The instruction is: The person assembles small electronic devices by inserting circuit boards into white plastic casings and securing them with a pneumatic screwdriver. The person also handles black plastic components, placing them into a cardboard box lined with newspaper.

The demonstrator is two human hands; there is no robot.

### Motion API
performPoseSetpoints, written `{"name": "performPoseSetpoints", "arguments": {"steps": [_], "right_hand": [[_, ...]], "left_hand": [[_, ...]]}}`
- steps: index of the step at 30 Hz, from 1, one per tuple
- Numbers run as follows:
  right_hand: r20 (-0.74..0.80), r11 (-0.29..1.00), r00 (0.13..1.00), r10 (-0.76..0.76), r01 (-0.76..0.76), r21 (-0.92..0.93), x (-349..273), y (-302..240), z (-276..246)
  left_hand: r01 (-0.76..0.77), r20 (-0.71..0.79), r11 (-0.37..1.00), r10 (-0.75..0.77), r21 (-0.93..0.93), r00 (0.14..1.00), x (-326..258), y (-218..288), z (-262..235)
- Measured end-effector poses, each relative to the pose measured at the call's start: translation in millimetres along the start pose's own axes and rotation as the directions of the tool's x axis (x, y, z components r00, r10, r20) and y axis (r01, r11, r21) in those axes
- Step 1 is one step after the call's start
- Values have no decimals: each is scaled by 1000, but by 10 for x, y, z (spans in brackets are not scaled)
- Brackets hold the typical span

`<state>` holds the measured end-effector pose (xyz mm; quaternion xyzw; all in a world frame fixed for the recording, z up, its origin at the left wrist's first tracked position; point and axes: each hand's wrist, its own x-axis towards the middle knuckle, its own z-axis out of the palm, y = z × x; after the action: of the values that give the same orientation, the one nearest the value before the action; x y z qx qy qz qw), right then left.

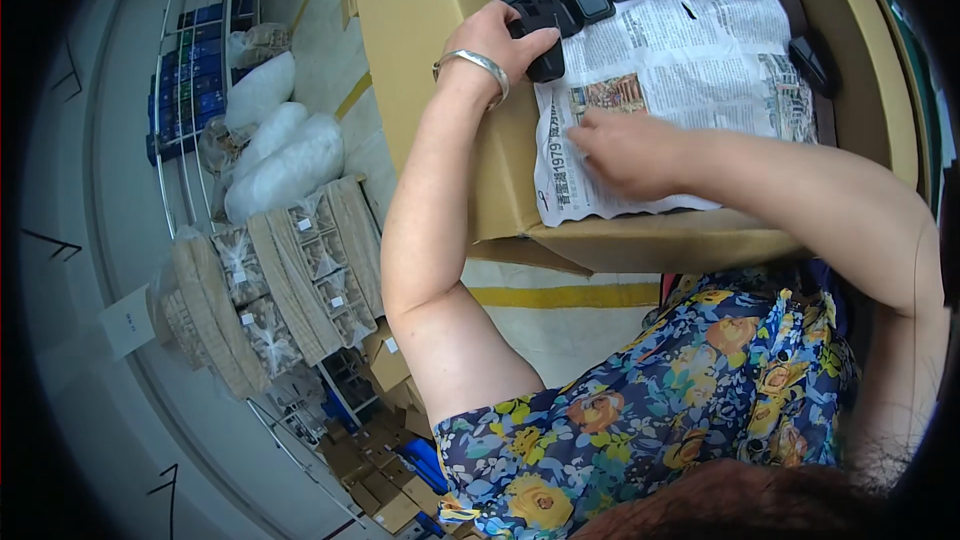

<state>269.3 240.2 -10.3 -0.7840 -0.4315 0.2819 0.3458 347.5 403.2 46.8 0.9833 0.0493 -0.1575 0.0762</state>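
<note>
Bright, even daylight all over, with only soft shadows under the arms. Focus is fairly sharp in the middle. Fisheye bends straight edges, and the rim goes black.

Left hand (505, 40) curled in a grip, wrist bent; right hand (625, 152) flat, fingers pressing down

Black plastic clip (545, 58) gripped in left hand (500, 40), over newspaper sheet (680, 80) lining cardboard box (440, 0).
</note>
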Motion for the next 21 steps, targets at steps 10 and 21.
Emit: {"name": "performPoseSetpoints", "arguments": {"steps": [10,21], "right_hand": [[69,983,996,-63,50,176,150,-135,242],[97,959,961,261,-246,-138,-812,150,-523]], "left_hand": [[-17,111,949,-20,315,994,-164,220,34],[32,166,855,-137,518,977,-19,248,338]]}}
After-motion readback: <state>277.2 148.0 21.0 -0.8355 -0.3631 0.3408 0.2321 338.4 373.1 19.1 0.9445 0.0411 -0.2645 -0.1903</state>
